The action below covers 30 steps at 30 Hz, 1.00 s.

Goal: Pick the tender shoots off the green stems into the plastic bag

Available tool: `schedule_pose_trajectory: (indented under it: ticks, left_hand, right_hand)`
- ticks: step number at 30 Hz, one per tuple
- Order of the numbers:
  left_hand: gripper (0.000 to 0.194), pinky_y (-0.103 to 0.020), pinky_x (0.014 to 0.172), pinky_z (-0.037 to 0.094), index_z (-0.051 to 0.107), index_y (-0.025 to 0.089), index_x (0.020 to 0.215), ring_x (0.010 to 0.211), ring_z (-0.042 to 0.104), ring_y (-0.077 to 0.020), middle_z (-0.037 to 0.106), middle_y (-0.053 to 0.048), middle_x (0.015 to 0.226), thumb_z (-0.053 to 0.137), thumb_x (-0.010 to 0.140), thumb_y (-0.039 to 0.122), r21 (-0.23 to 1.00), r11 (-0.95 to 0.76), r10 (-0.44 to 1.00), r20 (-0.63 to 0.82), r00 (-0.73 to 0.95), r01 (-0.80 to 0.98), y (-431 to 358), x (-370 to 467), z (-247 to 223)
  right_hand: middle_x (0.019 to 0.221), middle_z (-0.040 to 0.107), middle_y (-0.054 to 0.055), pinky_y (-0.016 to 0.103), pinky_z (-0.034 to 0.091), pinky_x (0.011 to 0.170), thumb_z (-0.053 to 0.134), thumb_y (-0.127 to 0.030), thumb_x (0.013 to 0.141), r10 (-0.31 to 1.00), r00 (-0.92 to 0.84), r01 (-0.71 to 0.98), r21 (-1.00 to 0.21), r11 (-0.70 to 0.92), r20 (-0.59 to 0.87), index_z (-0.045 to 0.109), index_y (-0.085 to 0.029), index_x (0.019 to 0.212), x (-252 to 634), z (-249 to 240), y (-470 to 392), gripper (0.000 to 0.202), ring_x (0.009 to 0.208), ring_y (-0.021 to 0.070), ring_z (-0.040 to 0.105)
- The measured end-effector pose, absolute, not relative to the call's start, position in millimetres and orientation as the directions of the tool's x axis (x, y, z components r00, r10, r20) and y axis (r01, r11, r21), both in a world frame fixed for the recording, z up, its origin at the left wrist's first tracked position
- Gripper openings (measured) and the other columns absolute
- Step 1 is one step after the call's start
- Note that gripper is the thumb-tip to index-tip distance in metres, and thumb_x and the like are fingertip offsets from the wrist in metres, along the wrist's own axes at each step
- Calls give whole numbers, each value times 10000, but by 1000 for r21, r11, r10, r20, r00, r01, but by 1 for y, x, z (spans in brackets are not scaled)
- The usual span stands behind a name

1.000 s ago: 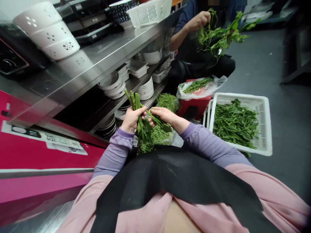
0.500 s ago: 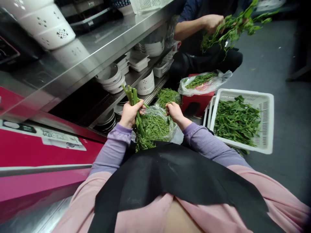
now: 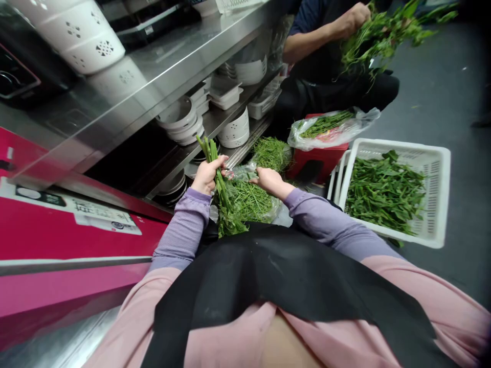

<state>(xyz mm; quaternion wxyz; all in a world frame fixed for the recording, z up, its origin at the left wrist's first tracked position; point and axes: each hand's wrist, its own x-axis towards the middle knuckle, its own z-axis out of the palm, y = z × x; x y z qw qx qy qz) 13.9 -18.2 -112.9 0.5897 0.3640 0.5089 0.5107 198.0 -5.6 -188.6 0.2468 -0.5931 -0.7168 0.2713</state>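
Observation:
My left hand [image 3: 206, 176] is closed around a bunch of green leafy stalks [image 3: 223, 202], thick stem ends up and leaves hanging toward my lap. Level with it, my right hand [image 3: 269, 182] reaches in from the right with its fingertips pinched together. Whatever lies between those fingertips is too small to make out. Below and between both hands is a clear plastic bag [image 3: 276, 208] holding thin green stems [image 3: 251, 199]. Another heap of fine green stems [image 3: 270, 152] lies just beyond it.
At my right stands a white plastic basket [image 3: 441, 194] of picked greens [image 3: 383, 191]. A red box [image 3: 320, 162] carries a bag of stalks [image 3: 326, 125]. A co-worker's hand [image 3: 355, 20] grips leafy greens [image 3: 387, 38]. On my left, a steel shelf unit [image 3: 172, 61] holds white bowls [image 3: 180, 120].
My right hand has moved slightly left, its fingers now pointing toward my left hand. The left keeps its bunch. The co-worker's hand and greens have shifted up and right, with the view shifting too.

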Motion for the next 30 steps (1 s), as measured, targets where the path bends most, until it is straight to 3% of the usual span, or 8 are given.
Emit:
schedule_pose_trajectory:
  ticks: [3,7,11,16,23,26,28,30]
  left_hand:
    - [301,-195,376,370,551,114,631,381,466,-65,503,21,494,800,641,282,943,210,951,-257,-169,-257,-12,17,-113]
    - [393,-209,367,354,473,143,587,370,445,-73,469,37,460,804,639,349,948,193,937,-254,-238,-252,-13,29,-111]
    - [443,-222,406,406,502,137,650,411,490,-91,501,38,501,865,524,359,962,186,976,-204,-73,-202,-18,21,-109]
    - [461,-223,449,442,518,140,706,440,494,-83,523,38,541,886,471,288,951,178,982,-154,109,-254,-20,7,-110]
    - [340,-217,489,440,657,85,914,472,500,-87,485,32,522,785,636,231,937,152,965,-71,252,-316,-28,15,-98]
    - [334,-221,508,445,684,97,950,489,514,-92,497,21,536,764,651,221,927,168,932,-38,361,-335,-31,15,-95]
    - [250,-209,483,428,682,110,861,480,507,-84,527,6,559,765,664,240,925,155,938,-28,345,-346,-31,16,-94]
    - [204,-191,456,408,660,109,778,475,503,-75,547,-5,570,772,668,240,935,117,962,-23,273,-334,-30,18,-94]
  right_hand:
    - [734,641,48,248,373,631,666,-401,769,947,-301,598,-751,280,114,653,-161,820,184,-181,-28,245,662,138,541]
    - [627,587,-11,231,353,602,658,-336,745,875,-469,383,-863,329,125,646,-155,729,163,-167,-57,182,598,104,497]
    - [514,487,-46,217,307,476,651,-373,732,880,-475,107,-994,29,-26,609,-140,752,182,-167,-51,238,460,73,409]
    - [449,342,-87,203,237,372,714,-401,677,830,-537,-173,-944,-281,-149,522,-159,690,220,-163,-31,310,362,48,310]
    - [490,361,-78,199,262,371,698,-377,703,794,-600,-240,-924,-297,-100,534,-149,725,217,-161,-35,281,374,46,323]
    - [490,347,-78,212,269,392,651,-376,735,794,-593,-164,-945,-283,-135,541,-154,725,210,-161,-38,248,380,54,311]
    - [507,401,-58,226,316,445,628,-353,745,888,-449,-54,-989,-141,-102,569,-152,741,205,-158,-42,209,415,69,351]
    - [609,535,-9,247,385,559,617,-326,752,973,-213,97,-989,114,91,612,-151,812,200,-152,-49,186,518,97,452]
